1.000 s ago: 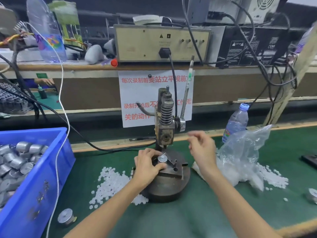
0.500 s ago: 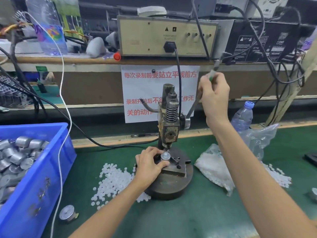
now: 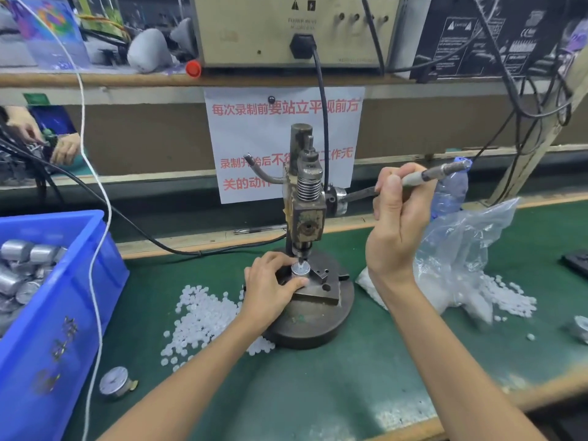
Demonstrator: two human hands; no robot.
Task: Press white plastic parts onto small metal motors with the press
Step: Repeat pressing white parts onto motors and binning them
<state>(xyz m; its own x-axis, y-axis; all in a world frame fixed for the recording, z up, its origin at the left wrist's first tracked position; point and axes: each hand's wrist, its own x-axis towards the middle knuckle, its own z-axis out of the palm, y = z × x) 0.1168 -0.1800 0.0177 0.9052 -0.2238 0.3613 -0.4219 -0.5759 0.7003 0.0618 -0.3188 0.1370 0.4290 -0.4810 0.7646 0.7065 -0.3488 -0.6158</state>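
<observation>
While the right hand (image 3: 394, 218) grips the lever (image 3: 444, 172) of the press (image 3: 308, 218), it has pulled it down from high up, half a second ago, to almost level, pointing right. The left hand (image 3: 270, 289) stays as before, pinching the motor (image 3: 299, 274) on the round base (image 3: 318, 327). The ram tip (image 3: 300, 253) now touches the white part (image 3: 301, 267) on top. Loose white parts (image 3: 203, 323) lie left of the base, a blue bin (image 3: 66, 300) stands further left, and a plastic bag (image 3: 461, 246) lies at the right.
</observation>
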